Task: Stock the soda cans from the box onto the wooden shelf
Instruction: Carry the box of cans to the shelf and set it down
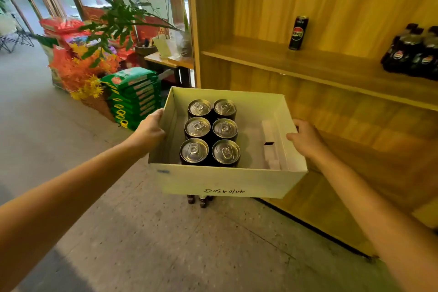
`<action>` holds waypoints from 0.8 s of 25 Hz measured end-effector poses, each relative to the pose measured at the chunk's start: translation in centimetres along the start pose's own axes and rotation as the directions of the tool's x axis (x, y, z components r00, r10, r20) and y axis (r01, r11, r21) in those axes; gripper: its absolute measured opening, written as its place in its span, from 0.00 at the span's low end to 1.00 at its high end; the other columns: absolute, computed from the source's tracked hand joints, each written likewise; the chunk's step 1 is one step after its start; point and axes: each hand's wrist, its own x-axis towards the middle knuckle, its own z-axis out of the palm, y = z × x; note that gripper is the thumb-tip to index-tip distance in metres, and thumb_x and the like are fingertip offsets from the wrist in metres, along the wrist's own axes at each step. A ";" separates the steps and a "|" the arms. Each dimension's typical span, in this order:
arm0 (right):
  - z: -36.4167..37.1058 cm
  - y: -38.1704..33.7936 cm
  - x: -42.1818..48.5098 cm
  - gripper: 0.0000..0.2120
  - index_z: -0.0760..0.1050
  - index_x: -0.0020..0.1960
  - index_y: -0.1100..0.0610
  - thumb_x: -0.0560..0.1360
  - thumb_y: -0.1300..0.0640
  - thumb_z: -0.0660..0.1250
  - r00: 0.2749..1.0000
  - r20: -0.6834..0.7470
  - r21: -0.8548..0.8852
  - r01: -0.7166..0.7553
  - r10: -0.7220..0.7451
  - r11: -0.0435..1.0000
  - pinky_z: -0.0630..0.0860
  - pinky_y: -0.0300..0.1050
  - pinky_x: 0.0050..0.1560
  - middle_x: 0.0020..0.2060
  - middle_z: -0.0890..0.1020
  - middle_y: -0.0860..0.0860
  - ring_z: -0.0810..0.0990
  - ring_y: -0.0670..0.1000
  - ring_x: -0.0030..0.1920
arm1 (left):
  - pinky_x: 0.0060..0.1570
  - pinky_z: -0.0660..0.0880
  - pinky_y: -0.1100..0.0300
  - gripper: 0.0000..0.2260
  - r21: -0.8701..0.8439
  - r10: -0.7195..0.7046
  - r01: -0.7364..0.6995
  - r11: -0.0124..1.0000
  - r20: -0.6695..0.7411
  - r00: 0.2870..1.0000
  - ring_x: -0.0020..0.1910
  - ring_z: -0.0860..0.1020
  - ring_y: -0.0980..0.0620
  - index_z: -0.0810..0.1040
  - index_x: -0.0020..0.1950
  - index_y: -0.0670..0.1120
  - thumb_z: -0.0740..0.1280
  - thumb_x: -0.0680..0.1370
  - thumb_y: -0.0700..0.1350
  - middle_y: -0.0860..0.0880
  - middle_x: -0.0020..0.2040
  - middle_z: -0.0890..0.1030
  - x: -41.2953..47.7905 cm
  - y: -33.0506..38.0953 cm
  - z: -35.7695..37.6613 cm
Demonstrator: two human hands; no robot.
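A white cardboard box is held in the air in front of the wooden shelf. My left hand grips its left wall and my right hand grips its right wall. Inside stand several dark soda cans with silver tops, packed in two rows at the box's left half. A small white carton lies along the inner right side. One dark soda can stands upright alone on the shelf board.
A shrink-wrapped pack of dark soda bottles sits at the shelf's right. More bottles stand on the floor under the box. Stacked green bags, orange flowers and a plant crowd the left.
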 end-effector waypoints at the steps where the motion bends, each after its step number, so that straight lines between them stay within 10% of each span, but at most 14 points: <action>1: 0.7 0.1 1.3 0.18 0.70 0.64 0.61 0.75 0.69 0.58 0.999 -0.028 0.005 -0.033 0.033 0.999 0.68 0.43 0.50 0.61 0.76 0.60 0.75 0.58 0.58 | 0.60 0.73 0.43 0.30 0.002 0.010 -0.010 1.000 0.026 1.000 0.63 0.72 0.39 0.63 0.71 0.44 0.58 0.72 0.24 0.38 0.65 0.72 2.5 -0.1 0.5; 14: 6.8 8.1 15.8 0.21 0.63 0.69 0.60 0.76 0.68 0.56 0.931 -0.198 0.027 -0.308 0.307 0.951 0.67 0.51 0.65 0.67 0.70 0.58 0.69 0.58 0.67 | 0.49 0.69 0.58 0.29 0.050 0.136 -0.155 0.987 0.269 0.953 0.58 0.72 0.45 0.60 0.72 0.45 0.60 0.73 0.28 0.40 0.64 0.72 24.8 -2.0 12.4; 20: 11.8 14.4 18.7 0.20 0.64 0.69 0.58 0.77 0.64 0.57 0.896 -0.239 -0.043 -0.395 0.374 0.918 0.73 0.49 0.54 0.63 0.75 0.59 0.77 0.55 0.54 | 0.60 0.70 0.47 0.29 0.085 0.159 -0.204 0.975 0.371 0.915 0.64 0.71 0.43 0.60 0.72 0.43 0.59 0.73 0.27 0.41 0.64 0.72 31.0 -7.2 18.7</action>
